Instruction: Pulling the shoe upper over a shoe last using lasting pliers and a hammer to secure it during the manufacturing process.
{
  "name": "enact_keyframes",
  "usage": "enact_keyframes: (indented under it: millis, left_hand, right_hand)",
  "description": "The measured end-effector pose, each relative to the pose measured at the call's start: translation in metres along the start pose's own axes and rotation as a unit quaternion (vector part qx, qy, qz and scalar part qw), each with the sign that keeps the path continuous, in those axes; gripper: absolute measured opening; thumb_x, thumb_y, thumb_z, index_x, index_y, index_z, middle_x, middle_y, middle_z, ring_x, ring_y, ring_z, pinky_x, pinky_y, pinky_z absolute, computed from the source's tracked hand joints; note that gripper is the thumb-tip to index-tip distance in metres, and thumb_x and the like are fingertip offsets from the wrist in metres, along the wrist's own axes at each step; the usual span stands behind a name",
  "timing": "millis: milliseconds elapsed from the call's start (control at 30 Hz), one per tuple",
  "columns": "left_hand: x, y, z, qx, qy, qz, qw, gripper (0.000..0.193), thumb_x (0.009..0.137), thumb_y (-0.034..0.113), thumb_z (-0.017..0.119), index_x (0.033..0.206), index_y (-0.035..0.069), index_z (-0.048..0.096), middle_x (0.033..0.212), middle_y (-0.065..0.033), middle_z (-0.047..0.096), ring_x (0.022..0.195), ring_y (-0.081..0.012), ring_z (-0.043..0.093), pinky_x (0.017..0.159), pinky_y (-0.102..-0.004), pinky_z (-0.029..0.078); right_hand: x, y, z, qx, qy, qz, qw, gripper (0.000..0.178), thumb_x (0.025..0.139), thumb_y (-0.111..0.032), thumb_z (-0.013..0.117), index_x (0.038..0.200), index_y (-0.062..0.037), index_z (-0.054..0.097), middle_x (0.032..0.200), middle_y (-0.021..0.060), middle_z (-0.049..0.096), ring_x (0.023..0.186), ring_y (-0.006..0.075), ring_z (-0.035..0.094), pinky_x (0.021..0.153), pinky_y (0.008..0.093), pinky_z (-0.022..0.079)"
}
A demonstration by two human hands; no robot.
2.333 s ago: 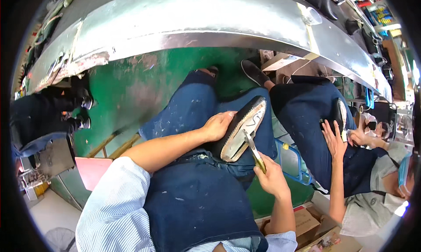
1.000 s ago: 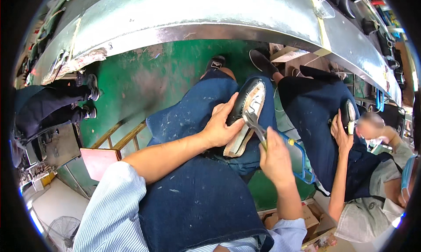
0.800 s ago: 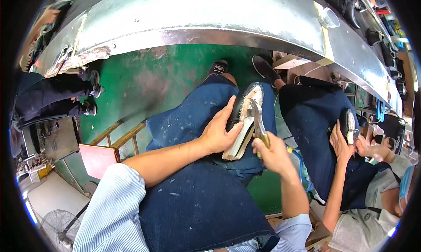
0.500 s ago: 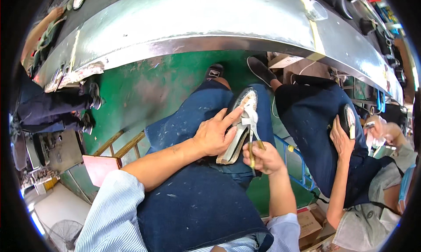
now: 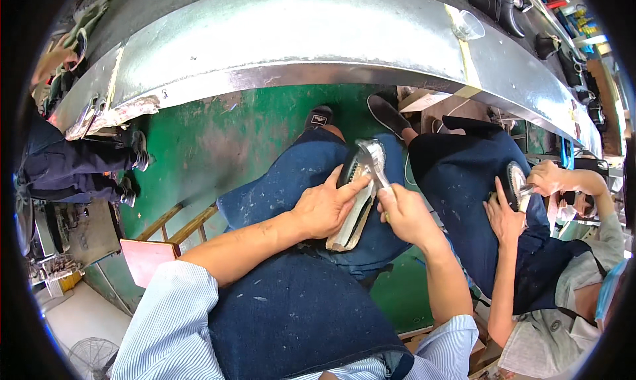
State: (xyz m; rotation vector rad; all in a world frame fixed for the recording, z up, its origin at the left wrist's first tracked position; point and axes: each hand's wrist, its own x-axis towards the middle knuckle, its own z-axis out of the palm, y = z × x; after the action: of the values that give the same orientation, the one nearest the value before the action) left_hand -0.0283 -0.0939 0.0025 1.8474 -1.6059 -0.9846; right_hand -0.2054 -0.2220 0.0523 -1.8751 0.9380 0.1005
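Observation:
A shoe (image 5: 353, 222) lies sole side up across my lap, its toe pointing away, with a pale underside and a dark upper edge. My left hand (image 5: 322, 210) holds it from the left, the index finger stretched onto the underside near the toe. My right hand (image 5: 405, 212) is closed around the handles of metal pliers (image 5: 378, 173). The pliers' head is at the toe end and blurred by motion, so I cannot tell whether the jaws grip the edge. The handles are mostly hidden in my fist.
A metal-topped bench (image 5: 285, 32) runs across the far side, with a clear plastic cup (image 5: 468, 26) and dark shoes (image 5: 497, 9) at its right. Close on my right, a co-worker holds another shoe (image 5: 515, 181). A pink-topped stool (image 5: 149, 261) stands at my left.
My right hand has moved up and turned over, bringing the pliers' head across the toe. My left hand keeps its place on the shoe. The co-worker's hand has come to their shoe.

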Motion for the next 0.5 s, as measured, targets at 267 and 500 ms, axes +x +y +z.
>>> enact_keyframes:
  millis: [267,500]
  left_hand:
    - [0.000,0.003,0.012,-0.099,0.054,-0.105,0.988,0.082,0.093,0.030,0.059,0.147,-0.013,0.014,0.132,-0.0383,0.047,0.111,-0.0497,0.057,0.096,-0.0498,0.046]
    - [0.000,-0.005,0.013,-0.163,0.011,-0.116,0.980,0.093,0.089,0.031,0.067,0.148,-0.012,0.009,0.140,-0.0372,0.040,0.130,-0.0462,0.045,0.110,-0.0449,0.037]
  right_hand:
    - [-0.032,0.017,0.039,-0.103,0.111,-0.115,0.982,0.030,0.095,-0.029,0.056,0.106,-0.0011,0.056,0.088,0.0249,0.065,0.082,0.0459,0.063,0.071,0.0510,0.051]
    - [-0.048,0.016,0.056,-0.113,0.094,-0.047,0.988,0.025,0.097,-0.024,0.053,0.103,-0.0003,0.057,0.082,0.0233,0.065,0.078,0.0463,0.063,0.071,0.0504,0.050]
